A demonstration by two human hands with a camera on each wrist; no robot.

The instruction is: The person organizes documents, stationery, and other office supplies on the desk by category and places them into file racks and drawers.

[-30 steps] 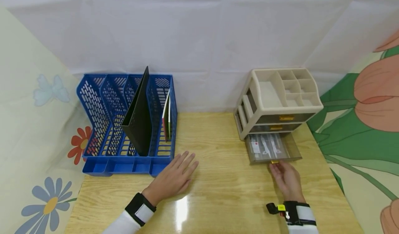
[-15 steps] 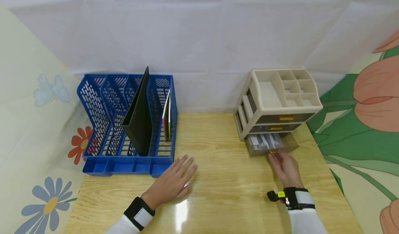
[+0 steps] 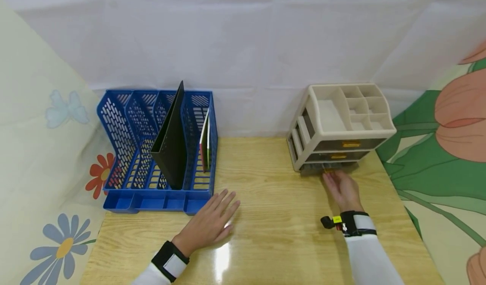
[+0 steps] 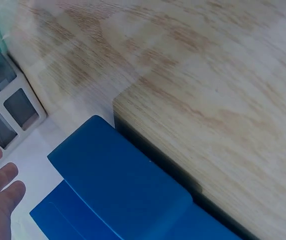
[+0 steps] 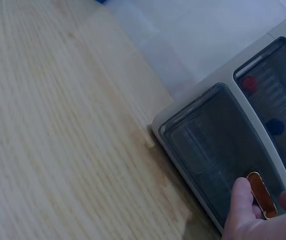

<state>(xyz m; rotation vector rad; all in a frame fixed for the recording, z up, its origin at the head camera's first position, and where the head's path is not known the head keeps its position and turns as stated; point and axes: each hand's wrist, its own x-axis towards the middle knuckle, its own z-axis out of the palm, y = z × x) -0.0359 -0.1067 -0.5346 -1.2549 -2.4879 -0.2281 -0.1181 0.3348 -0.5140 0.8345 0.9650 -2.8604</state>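
Note:
On the right of the table, my right hand (image 3: 343, 191) is at the front of the beige desktop drawer unit (image 3: 314, 127). Its thumb and fingers are around the gold handle (image 5: 263, 196) of the smoky, see-through bottom drawer (image 5: 198, 145). That drawer sticks out only slightly in the head view, and its contents are mostly hidden. My left hand (image 3: 206, 224) lies with fingers spread, palm down, just by the front right corner of the blue file rack (image 3: 155, 201). It holds nothing.
A black folder (image 3: 172, 154) leans in the rack, with thin booklets (image 3: 205, 143) in the rightmost slot. Two upper drawers (image 3: 343, 144) of the unit are in, and small compartments (image 3: 358, 106) top it. A white cloth (image 3: 250, 57) hangs behind.
The bottom drawer has slid back from well out to nearly in, with my right hand moving away from me at its handle. My left hand has stayed almost still.

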